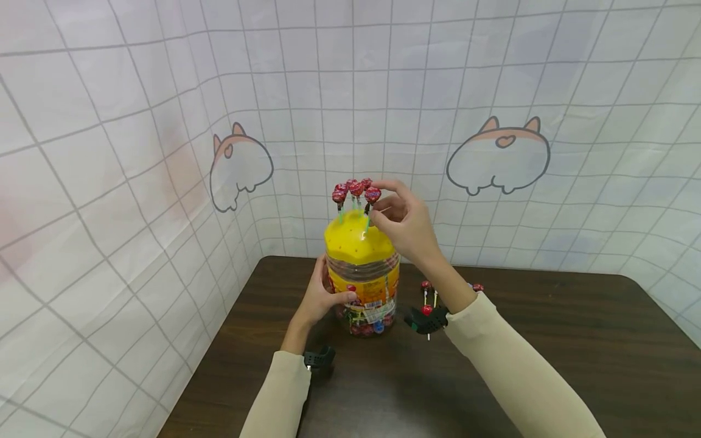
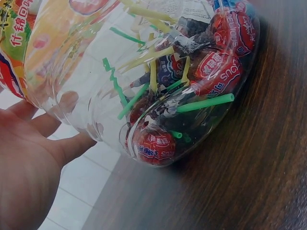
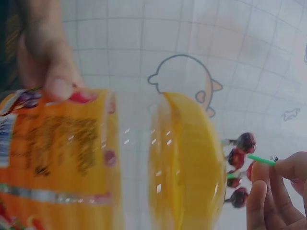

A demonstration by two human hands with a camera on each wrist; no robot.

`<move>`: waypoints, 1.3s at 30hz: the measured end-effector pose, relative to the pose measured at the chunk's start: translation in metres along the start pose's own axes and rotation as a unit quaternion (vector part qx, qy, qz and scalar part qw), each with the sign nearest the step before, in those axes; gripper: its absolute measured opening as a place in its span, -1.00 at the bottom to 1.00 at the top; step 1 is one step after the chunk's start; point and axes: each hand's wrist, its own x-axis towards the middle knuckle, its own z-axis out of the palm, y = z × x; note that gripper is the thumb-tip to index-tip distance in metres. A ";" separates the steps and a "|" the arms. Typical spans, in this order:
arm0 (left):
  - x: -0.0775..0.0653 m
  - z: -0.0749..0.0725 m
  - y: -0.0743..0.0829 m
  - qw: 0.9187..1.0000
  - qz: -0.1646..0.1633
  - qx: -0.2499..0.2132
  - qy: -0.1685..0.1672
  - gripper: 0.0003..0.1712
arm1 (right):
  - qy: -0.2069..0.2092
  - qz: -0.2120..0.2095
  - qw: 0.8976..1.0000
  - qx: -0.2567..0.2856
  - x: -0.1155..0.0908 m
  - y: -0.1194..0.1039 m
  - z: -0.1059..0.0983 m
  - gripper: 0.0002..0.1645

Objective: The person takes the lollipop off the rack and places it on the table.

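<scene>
A clear plastic candy jar [image 1: 361,286] with a yellow domed lid [image 1: 358,240] stands on the table, lollipops lying inside its base. My left hand [image 1: 323,295] grips the jar's left side, thumb across the front label; the left wrist view shows its fingers [image 2: 74,148] against the clear wall. Above the lid, my right hand [image 1: 405,222] pinches a red-wrapped lollipop [image 1: 372,194] by thumb and finger. Its green stick [image 3: 261,160] points at the lid, its end apart from it in the right wrist view. Several other lollipops [image 1: 339,196] stand upright in the lid.
More lollipops [image 1: 426,310] lie on the dark wooden table [image 1: 526,340] right of the jar, partly hidden by my right forearm. A white grid-patterned curtain [image 1: 361,91] with cartoon animals hangs behind the table and along its left side.
</scene>
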 end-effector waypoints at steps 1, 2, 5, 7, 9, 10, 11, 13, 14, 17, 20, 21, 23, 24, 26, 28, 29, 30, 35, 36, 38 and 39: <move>0.000 0.000 0.000 1.000 0.000 0.000 0.000 0.12 | -0.002 0.005 1.000 0.000 -0.003 0.001 -0.003 -0.44; 0.000 0.000 0.000 1.000 0.001 0.000 0.001 0.12 | -0.003 0.011 1.000 0.001 -0.006 0.003 -0.006 -0.43; 0.000 0.000 0.000 1.000 0.002 0.002 0.001 0.13 | -0.006 0.029 1.000 0.001 -0.015 0.009 -0.014 -0.40; 0.001 0.000 -0.001 1.000 0.002 0.002 0.001 0.13 | -0.007 0.041 0.999 0.001 -0.020 0.014 -0.020 -0.39; 0.001 0.000 -0.002 1.000 0.003 0.002 0.001 0.13 | -0.010 0.050 0.999 0.000 -0.026 0.019 -0.025 -0.38; 0.001 0.000 -0.002 1.000 0.004 0.001 0.001 0.12 | -0.012 0.053 0.999 -0.001 -0.028 0.022 -0.028 -0.38; 0.001 -0.001 -0.002 1.000 0.004 0.000 0.001 0.12 | -0.014 0.057 0.998 -0.001 -0.031 0.024 -0.030 -0.37; 0.001 -0.001 -0.003 1.000 0.004 0.000 0.001 0.11 | -0.017 0.065 0.998 -0.001 -0.036 0.028 -0.034 -0.37; 0.001 -0.001 -0.003 1.000 0.004 0.001 0.001 0.10 | -0.019 0.070 0.997 -0.003 -0.039 0.030 -0.037 -0.37; 0.001 -0.001 -0.002 1.000 0.002 0.001 0.001 0.10 | -0.019 0.087 0.996 0.000 -0.048 0.037 -0.043 -0.36; 0.001 0.000 -0.001 1.000 -0.001 0.001 0.001 0.11 | -0.019 0.104 0.994 0.004 -0.057 0.046 -0.049 -0.35; 0.001 0.000 -0.001 1.000 -0.002 0.002 0.002 0.12 | -0.018 0.108 0.994 0.005 -0.060 0.049 -0.051 -0.35; 0.001 0.001 -0.001 1.000 -0.005 0.003 0.003 0.12 | -0.017 0.119 0.993 0.004 -0.066 0.056 -0.055 -0.34; 0.000 0.000 -0.001 1.000 -0.005 0.004 0.003 0.13 | -0.016 0.123 0.992 0.001 -0.069 0.059 -0.057 -0.34; 0.001 0.000 -0.001 1.000 -0.005 0.003 0.002 0.13 | -0.014 0.126 0.992 -0.007 -0.075 0.066 -0.060 -0.33; 0.001 0.000 -0.001 1.000 -0.001 0.002 0.001 0.12 | -0.012 0.128 0.992 -0.018 -0.081 0.073 -0.064 -0.34; 0.001 0.000 -0.002 1.000 0.002 0.001 -0.001 0.12 | -0.010 0.129 0.991 -0.023 -0.083 0.076 -0.065 -0.34; 0.001 0.000 -0.002 1.000 0.005 0.000 -0.002 0.11 | -0.009 0.132 0.991 -0.029 -0.086 0.079 -0.067 -0.34; 0.001 0.000 -0.002 1.000 0.011 0.000 -0.004 0.11 | -0.009 0.152 0.987 -0.040 -0.099 0.092 -0.073 -0.30; 0.001 0.000 -0.001 1.000 0.010 0.000 -0.003 0.12 | -0.010 0.157 0.987 -0.041 -0.101 0.094 -0.074 -0.29; 0.001 0.001 -0.001 1.000 0.006 0.001 -0.002 0.11 | -0.010 0.163 0.986 -0.042 -0.106 0.099 -0.075 -0.28; 0.001 0.001 -0.001 1.000 0.004 0.001 -0.001 0.11 | -0.011 0.166 0.985 -0.043 -0.108 0.101 -0.076 -0.27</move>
